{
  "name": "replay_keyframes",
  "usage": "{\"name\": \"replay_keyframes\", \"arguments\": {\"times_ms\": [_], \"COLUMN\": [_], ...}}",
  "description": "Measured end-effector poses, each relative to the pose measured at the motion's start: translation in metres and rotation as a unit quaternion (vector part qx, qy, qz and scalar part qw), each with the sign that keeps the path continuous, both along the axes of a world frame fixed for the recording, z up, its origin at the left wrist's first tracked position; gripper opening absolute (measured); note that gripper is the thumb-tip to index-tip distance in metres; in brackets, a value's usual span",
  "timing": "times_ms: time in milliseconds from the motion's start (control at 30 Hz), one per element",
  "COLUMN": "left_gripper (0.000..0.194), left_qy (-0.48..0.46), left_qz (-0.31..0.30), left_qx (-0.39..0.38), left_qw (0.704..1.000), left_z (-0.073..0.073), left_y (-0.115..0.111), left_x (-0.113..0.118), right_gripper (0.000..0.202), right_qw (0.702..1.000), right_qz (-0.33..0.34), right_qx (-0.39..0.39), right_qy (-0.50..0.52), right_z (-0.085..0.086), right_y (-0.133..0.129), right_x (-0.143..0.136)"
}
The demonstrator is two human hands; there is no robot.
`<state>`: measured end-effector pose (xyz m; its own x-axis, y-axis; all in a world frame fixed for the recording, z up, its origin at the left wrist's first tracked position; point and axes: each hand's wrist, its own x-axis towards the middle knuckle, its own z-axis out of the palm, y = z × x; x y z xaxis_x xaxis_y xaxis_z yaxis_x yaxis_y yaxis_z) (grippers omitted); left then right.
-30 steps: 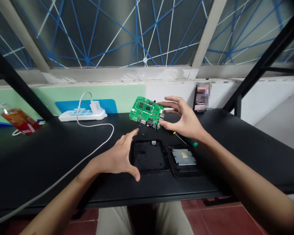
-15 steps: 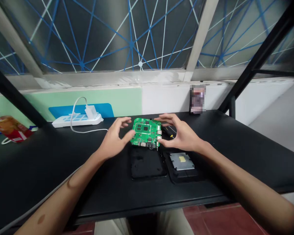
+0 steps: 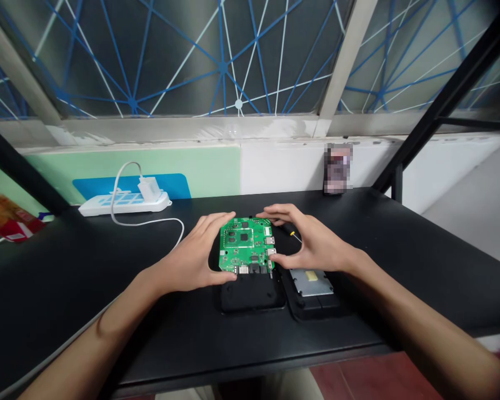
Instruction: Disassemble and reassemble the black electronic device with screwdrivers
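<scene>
A green circuit board [image 3: 244, 244] is held between my two hands, its chips facing up and its ports along the near and right edges. My left hand [image 3: 200, 250] curls around the left side, fingertips at the far corner and thumb at the near edge. On the right side, my right hand [image 3: 306, 236] has its thumb against the ports and its fingers at the far corner. Below the board lies a black plastic casing half [image 3: 252, 294], partly covered by it. A second black casing part [image 3: 316, 303] with a metal plate [image 3: 314, 283] rests to its right.
A screwdriver [image 3: 291, 232] lies partly behind my right hand. At the back left sit a white power strip [image 3: 125, 203] and a plugged-in charger [image 3: 149, 189] whose cable [image 3: 150, 223] runs over the table. A drink bottle [image 3: 12, 218] is at far left; a phone-like object [image 3: 337, 169] leans on the wall.
The circuit board has come nearer and lower, over more of the casing half. My left hand has closed in around its left side, and my right hand has moved slightly with it.
</scene>
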<state>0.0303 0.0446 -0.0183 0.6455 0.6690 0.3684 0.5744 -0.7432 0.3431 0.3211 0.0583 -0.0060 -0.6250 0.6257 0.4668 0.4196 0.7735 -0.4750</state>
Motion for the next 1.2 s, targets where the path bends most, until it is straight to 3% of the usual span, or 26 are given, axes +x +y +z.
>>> {"name": "replay_keyframes", "arguments": {"times_ms": [300, 500, 633, 833, 1200], "left_gripper": [0.110, 0.108, 0.106, 0.106, 0.108], "left_qy": [-0.035, -0.041, -0.029, -0.024, -0.025], "left_qz": [0.026, 0.025, 0.022, 0.022, 0.021], "left_qx": [0.065, 0.137, 0.165, 0.165, 0.147], "left_qw": [0.997, 0.989, 0.986, 0.986, 0.989], "left_z": [-0.002, -0.004, -0.004, -0.005, -0.004], "left_y": [0.003, 0.004, 0.004, 0.004, 0.005], "left_x": [0.001, 0.003, 0.003, 0.004, 0.003], "right_gripper": [0.073, 0.107, 0.109, 0.108, 0.119], "right_qw": [0.999, 0.996, 0.993, 0.992, 0.992], "right_qz": [-0.001, -0.007, -0.042, -0.069, -0.061], "right_qx": [0.025, 0.070, 0.073, 0.074, 0.086], "right_qy": [-0.030, -0.052, -0.080, -0.078, -0.063], "right_z": [0.000, -0.007, -0.009, -0.011, -0.011], "right_y": [-0.005, -0.006, -0.007, -0.009, -0.007], "right_x": [-0.004, -0.015, -0.020, -0.022, -0.020]}}
